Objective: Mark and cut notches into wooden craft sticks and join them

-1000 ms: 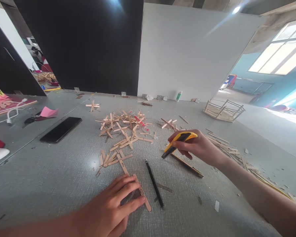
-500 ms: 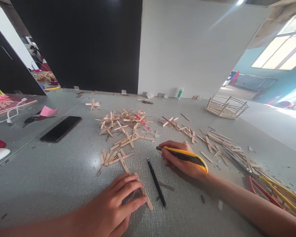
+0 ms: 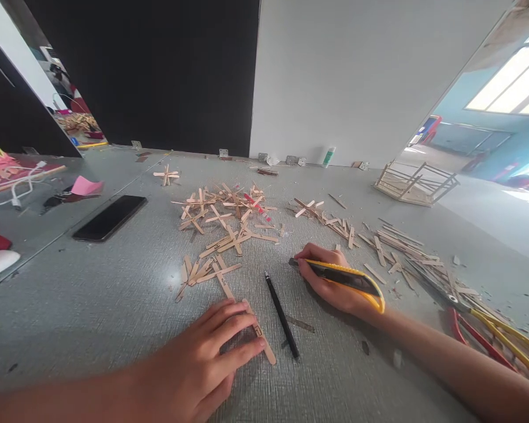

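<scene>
Currently, right fingers [image 3: 312,279] hold one cutter [image 3: 346,276], left fingers [image 3: 240,354] touch one stick [image 3: 268,352].

1. Wooden stick [image 3: 268,352] — flat, pale, round-ended, dark-marked; under the left hand [image 3: 211,355], pointing eleven to five o'clock.
2. Knife [image 3: 344,277] — yellow and black, in the right hand [image 3: 335,295] at the stick's two o'clock, tip toward ten.

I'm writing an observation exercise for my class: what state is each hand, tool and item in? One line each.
left hand: resting on the wooden stick
wooden stick: lying flat
right hand: closed around the yellow cutter
yellow cutter: held, blade extension unclear
black pen: lying loose
phone: lying flat, screen dark
small tube: upright
stick pile: scattered
red-and-yellow-handled tool: lying down
</scene>
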Tool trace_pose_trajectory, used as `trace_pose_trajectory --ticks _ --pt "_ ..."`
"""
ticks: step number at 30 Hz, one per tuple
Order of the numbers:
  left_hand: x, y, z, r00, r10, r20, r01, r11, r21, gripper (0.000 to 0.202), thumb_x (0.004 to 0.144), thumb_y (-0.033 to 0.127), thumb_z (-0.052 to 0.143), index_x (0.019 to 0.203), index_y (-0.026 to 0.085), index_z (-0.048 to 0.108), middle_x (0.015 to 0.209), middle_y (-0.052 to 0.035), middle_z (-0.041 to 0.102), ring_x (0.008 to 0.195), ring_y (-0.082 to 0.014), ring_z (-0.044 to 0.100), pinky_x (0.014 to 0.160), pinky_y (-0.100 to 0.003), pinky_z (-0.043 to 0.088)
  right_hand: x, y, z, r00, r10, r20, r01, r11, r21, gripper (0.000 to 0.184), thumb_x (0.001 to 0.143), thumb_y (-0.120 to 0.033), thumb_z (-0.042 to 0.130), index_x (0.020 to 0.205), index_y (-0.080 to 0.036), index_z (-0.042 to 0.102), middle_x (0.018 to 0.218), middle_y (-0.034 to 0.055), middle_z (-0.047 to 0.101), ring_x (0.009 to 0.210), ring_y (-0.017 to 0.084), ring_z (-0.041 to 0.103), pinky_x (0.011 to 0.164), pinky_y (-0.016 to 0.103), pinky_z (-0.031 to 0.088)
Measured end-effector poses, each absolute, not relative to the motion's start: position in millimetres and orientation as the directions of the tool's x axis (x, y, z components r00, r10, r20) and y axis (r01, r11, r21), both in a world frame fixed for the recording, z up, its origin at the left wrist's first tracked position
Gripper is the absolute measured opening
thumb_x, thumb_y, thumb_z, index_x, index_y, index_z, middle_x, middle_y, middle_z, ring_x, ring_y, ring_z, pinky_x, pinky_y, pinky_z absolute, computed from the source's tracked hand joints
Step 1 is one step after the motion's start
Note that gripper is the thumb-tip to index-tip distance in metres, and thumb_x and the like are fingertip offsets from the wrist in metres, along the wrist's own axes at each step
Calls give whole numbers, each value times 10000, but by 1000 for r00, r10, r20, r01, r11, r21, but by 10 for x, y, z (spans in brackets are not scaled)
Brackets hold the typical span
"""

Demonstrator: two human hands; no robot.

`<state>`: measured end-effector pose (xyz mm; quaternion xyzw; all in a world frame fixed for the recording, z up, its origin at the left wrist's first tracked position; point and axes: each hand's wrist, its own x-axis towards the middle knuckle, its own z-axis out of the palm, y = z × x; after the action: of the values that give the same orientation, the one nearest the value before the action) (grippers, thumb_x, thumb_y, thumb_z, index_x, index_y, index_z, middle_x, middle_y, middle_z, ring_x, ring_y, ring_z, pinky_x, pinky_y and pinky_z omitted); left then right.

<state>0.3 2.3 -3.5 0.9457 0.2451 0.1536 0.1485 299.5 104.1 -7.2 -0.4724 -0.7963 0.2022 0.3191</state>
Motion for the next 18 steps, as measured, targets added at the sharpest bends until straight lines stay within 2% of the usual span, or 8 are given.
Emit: trace_pose_trajectory --ticks 6,12,18 --pt "2 26 -46 833 510 213 423 -836 349 578 890 -26 449 1435 139 545 1422 -159 554 1431 -318 431 1191 -548 433 2997 1021 24 -349 886 305 637 463 -616 281 969 -402 499 768 -226 584 594 -13 578 531 149 512 591 306 417" --pt "-1 26 -54 838 508 197 426 -837 343 575 902 -15 438 1449 137 526 1431 -165 537 1431 -324 423 1188 -573 426 2995 1017 -37 -305 896 322 635 444 -633 293 968 -424 495 742 -239 520 580 -19 572 505 148 506 592 317 412" --pt "-4 17 -60 843 506 182 431 -839 332 569 909 -10 437 1452 135 526 1433 -173 535 1436 -334 418 1179 -591 432 2973 1034 19 -342 901 267 616 429 -661 280 978 -409 469 749 -250 495 575 -14 589 509 157 532 568 312 425"
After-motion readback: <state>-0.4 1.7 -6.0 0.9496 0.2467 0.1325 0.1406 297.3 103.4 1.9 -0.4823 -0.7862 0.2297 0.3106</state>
